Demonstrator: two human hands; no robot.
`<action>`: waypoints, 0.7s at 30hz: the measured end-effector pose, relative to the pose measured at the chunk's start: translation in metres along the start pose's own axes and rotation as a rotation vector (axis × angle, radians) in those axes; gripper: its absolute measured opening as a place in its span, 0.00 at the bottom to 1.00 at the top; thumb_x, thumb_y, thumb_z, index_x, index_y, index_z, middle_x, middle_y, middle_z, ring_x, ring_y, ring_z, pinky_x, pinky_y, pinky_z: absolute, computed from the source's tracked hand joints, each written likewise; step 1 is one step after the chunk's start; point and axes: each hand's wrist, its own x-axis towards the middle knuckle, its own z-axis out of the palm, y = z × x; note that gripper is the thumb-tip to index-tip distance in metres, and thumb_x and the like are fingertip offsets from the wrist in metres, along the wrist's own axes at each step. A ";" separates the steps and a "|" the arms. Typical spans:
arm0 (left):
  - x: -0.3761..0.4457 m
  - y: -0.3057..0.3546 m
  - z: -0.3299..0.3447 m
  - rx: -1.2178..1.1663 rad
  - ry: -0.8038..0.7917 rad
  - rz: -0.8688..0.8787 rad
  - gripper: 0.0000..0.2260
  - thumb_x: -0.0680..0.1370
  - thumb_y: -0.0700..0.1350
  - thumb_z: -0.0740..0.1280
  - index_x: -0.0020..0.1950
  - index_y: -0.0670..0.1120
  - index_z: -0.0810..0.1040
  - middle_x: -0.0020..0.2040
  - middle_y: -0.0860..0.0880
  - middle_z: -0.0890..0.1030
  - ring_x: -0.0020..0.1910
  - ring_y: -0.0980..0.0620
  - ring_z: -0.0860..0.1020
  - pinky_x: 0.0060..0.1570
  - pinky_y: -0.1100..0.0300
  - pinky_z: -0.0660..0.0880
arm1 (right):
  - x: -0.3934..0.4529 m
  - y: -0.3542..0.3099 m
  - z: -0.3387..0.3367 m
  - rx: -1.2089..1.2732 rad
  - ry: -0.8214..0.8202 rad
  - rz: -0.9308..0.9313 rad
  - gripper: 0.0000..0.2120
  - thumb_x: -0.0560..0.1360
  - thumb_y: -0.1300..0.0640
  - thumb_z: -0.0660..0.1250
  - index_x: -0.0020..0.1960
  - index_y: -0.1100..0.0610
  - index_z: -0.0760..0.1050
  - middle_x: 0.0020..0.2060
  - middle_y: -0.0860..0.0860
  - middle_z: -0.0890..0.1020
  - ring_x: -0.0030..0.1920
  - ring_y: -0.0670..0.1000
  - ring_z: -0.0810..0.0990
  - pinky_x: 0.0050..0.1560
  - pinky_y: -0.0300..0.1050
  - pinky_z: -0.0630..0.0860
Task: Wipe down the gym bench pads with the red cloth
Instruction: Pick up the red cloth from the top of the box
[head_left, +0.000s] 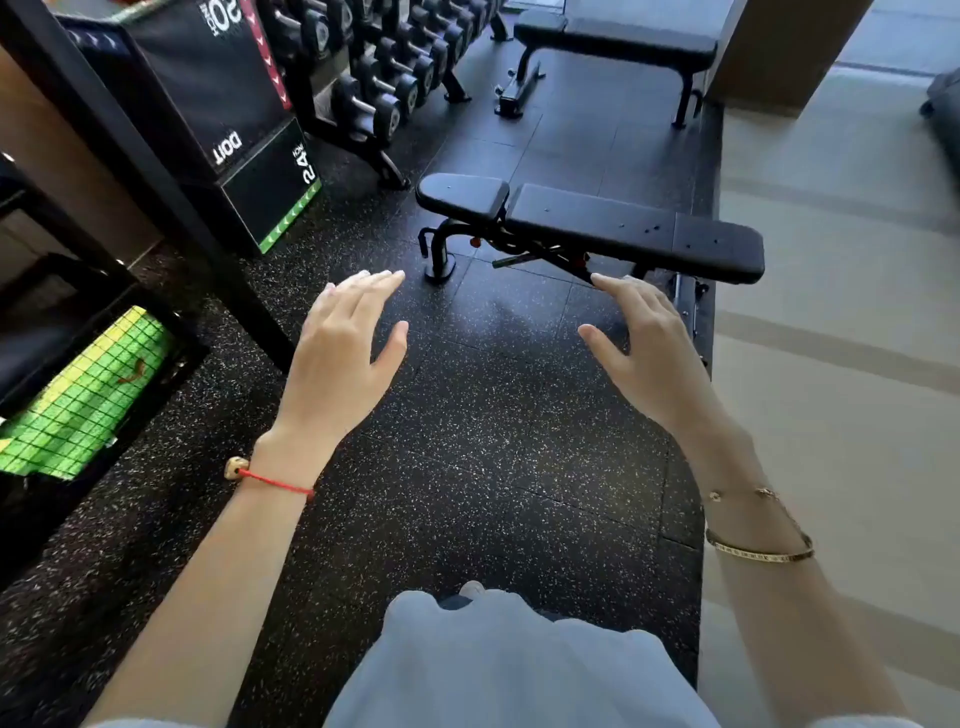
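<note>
Right now I have both hands out in front of me over the speckled rubber floor (478, 415), and neither has hold of anything: the left hand (343, 353) is spread with straight fingers, palm down, and the right hand (644, 353) mirrors it, fingers relaxed and extended toward the near bench (592, 223). That bench stands just ahead, its short seat pad (460, 193) toward the dumbbell rack (384, 78) and its long back pad (639, 231) reaching toward the edge of the pale floor on my right. A second bench (615, 39) sits further off, well apart from the first. I see no red cloth anywhere in this view, not on either bench, not on the floor, not in my hands; the only red is a thread bracelet (270, 480) on my left wrist. So I judge the wiping has not started, and I am at the very first step. The next move calls for finding and picking up the cloth, which probably means turning my head to search, before I close on the near bench and begin on its pads.
</note>
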 end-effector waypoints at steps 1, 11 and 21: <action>-0.002 0.000 0.003 -0.008 -0.002 -0.004 0.20 0.82 0.45 0.62 0.74 0.43 0.69 0.71 0.46 0.73 0.74 0.47 0.67 0.75 0.44 0.61 | -0.001 0.002 0.002 0.004 0.014 0.003 0.25 0.78 0.51 0.64 0.72 0.56 0.65 0.67 0.51 0.72 0.71 0.50 0.65 0.73 0.46 0.59; -0.009 0.003 0.022 -0.073 -0.025 -0.115 0.21 0.82 0.45 0.62 0.74 0.44 0.68 0.72 0.47 0.72 0.75 0.49 0.65 0.75 0.44 0.61 | 0.004 0.017 0.019 0.027 -0.044 0.039 0.24 0.78 0.51 0.63 0.71 0.56 0.65 0.67 0.52 0.73 0.71 0.51 0.65 0.73 0.51 0.62; 0.007 -0.025 0.032 -0.059 -0.023 -0.243 0.21 0.82 0.46 0.62 0.74 0.44 0.68 0.72 0.46 0.72 0.74 0.48 0.66 0.74 0.43 0.62 | 0.052 0.026 0.052 0.065 -0.116 0.037 0.23 0.78 0.51 0.63 0.71 0.55 0.66 0.66 0.52 0.73 0.71 0.50 0.65 0.73 0.47 0.60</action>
